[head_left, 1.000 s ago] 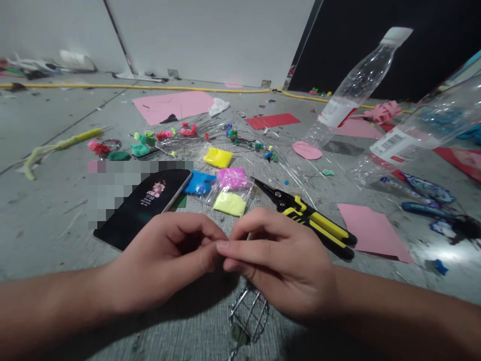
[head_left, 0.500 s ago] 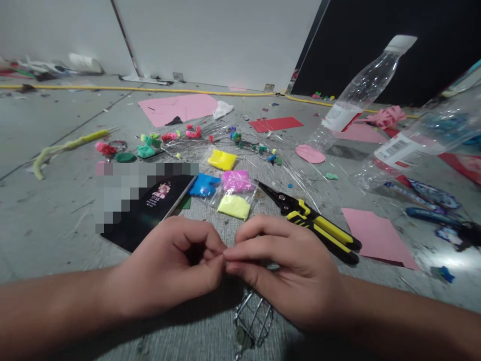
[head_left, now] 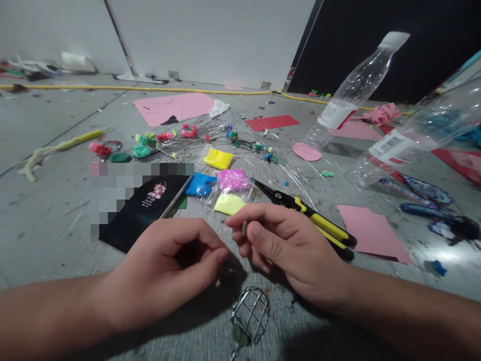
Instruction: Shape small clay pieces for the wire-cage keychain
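Note:
My left hand point(head_left: 176, 265) is closed in a pinch, thumb against forefinger; whatever it holds, if anything, is hidden. Across a small gap, my right hand point(head_left: 289, 250) has its fingers curled, with a small olive-grey piece point(head_left: 244, 229) between thumb and fingers. Below the hands, a silver wire frame point(head_left: 253, 313) with crossed bars and a twisted rim lies on the grey surface. A dark olive round piece point(head_left: 239, 333) sits at its lower left. Just behind my right hand are pliers point(head_left: 315, 218) with black-and-yellow handles, partly covered by it.
Soft clay packets, yellow point(head_left: 219, 159), blue point(head_left: 200, 184), pink point(head_left: 233, 179) and pale yellow point(head_left: 229, 204), lie ahead. A phone point(head_left: 139, 215) is at left. Two clear bottles point(head_left: 338, 110) lean in view at right. Pink paper point(head_left: 370, 230), wire stems and clay bits are scattered about.
My hands were touching at the fingertips and are now apart. The right thumb has shifted, so the small olive-grey piece shows. The wire frame is more fully in view.

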The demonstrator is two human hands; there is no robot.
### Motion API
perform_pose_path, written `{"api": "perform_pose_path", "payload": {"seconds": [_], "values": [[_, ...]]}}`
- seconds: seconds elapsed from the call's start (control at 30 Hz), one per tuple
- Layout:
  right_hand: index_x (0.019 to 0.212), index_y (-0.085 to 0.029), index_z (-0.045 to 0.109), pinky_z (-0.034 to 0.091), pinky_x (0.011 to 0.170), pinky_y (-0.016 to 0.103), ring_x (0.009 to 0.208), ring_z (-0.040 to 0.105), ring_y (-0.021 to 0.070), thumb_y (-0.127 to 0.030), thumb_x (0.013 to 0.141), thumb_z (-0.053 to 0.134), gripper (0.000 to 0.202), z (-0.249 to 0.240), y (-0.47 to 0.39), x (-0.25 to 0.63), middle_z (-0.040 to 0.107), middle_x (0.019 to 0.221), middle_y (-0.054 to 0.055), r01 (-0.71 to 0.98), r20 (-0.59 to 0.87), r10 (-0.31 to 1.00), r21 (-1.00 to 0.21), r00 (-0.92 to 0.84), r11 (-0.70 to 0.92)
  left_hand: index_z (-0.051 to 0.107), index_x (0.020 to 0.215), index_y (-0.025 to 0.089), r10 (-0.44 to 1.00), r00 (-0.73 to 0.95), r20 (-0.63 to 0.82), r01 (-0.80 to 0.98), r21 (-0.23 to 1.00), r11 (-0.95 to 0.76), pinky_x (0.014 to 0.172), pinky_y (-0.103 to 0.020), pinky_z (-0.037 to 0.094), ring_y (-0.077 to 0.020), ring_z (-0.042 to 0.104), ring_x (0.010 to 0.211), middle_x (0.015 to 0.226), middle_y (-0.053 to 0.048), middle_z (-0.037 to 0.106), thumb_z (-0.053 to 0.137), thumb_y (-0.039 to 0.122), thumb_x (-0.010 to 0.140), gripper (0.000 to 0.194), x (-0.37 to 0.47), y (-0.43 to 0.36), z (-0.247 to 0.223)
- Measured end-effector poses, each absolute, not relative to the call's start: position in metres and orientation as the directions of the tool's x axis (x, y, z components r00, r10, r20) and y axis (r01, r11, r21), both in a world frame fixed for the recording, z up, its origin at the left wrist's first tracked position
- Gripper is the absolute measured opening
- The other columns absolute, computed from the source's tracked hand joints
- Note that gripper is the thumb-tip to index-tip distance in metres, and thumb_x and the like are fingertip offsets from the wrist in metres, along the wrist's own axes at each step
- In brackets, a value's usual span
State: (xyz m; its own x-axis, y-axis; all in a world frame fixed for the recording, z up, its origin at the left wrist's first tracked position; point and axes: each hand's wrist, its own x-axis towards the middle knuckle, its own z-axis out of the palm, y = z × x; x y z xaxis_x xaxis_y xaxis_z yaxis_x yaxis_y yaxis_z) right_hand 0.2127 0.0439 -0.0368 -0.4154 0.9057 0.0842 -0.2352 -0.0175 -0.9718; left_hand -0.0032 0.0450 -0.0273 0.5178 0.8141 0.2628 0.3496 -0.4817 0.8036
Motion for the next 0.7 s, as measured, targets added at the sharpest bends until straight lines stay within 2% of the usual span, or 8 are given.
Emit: {"api": "perform_pose_path", "payload": {"seconds": [0.07,0.17,0.27,0.33,0.53,0.7], "values": [[0.101,-0.021,0.073,0.04,0.049,0.021,0.06,0.053,0.0093,-0.045,0.093,0.082,0.026,-0.037,0.046,0.214,0.065,0.077,-0.002,-0.251,0.038,0.926,-0.966,-0.375,-0.062,0.07,0.089,0.02,0.713,0.628,0.312,0.353,0.702,-0.619,0.055,-0.022,0.052,-0.0123,0.062,0.06,0.071,0.001,0.07,0.06,0.013,0.096,0.014,-0.006,0.044,-0.027],[0.093,-0.02,0.07,0.03,0.045,0.02,0.053,0.043,0.0075,-0.042,0.094,0.08,0.025,-0.038,0.047,0.215,0.057,0.068,-0.005,-0.242,-0.036,0.937,-0.962,-0.347,-0.126,0.073,0.116,0.017,0.466,0.804,0.369,0.287,0.445,-0.848,0.058,-0.027,0.053,-0.0161,0.066,0.069,0.087,-0.004,0.073,0.059,0.009,0.099,0.023,-0.009,0.043,-0.025],[0.086,-0.02,0.067,0.03,0.045,0.021,0.053,0.041,0.0073,-0.04,0.095,0.079,0.026,-0.038,0.048,0.215,0.055,0.066,-0.006,-0.225,-0.016,0.939,-0.969,-0.342,-0.098,0.072,0.126,0.015,0.364,0.845,0.392,0.288,0.24,-0.927,0.053,-0.032,0.05,-0.0194,0.061,0.066,0.087,-0.005,0.069,0.061,0.012,0.101,0.028,-0.007,0.042,-0.026],[0.085,-0.02,0.066,0.031,0.045,0.022,0.054,0.042,0.0077,-0.042,0.094,0.081,0.028,-0.039,0.049,0.215,0.054,0.066,-0.006,-0.21,-0.001,0.938,-0.975,-0.348,-0.079,0.074,0.124,0.015,0.365,0.858,0.362,0.308,0.206,-0.929,0.052,-0.033,0.049,-0.0201,0.059,0.065,0.086,-0.005,0.067,0.062,0.013,0.101,0.026,-0.007,0.043,-0.029],[0.088,-0.02,0.072,0.032,0.043,0.02,0.053,0.047,0.0073,-0.047,0.085,0.09,0.033,-0.047,0.055,0.217,0.058,0.064,-0.006,-0.27,0.052,0.925,-0.961,-0.377,-0.056,0.074,0.119,0.017,0.368,0.888,0.277,0.304,0.25,-0.92,0.059,-0.03,0.055,-0.0194,0.064,0.072,0.092,-0.006,0.071,0.055,0.012,0.104,0.024,-0.011,0.042,-0.027],[0.096,-0.02,0.078,0.033,0.041,0.019,0.047,0.045,0.0059,-0.051,0.083,0.091,0.036,-0.052,0.057,0.218,0.058,0.061,-0.007,-0.272,-0.005,0.932,-0.956,-0.363,-0.111,0.071,0.115,0.018,0.421,0.818,0.393,0.349,0.243,-0.905,0.06,-0.028,0.053,-0.0171,0.064,0.07,0.087,-0.003,0.07,0.052,0.014,0.107,0.021,-0.014,0.047,-0.025]]}}
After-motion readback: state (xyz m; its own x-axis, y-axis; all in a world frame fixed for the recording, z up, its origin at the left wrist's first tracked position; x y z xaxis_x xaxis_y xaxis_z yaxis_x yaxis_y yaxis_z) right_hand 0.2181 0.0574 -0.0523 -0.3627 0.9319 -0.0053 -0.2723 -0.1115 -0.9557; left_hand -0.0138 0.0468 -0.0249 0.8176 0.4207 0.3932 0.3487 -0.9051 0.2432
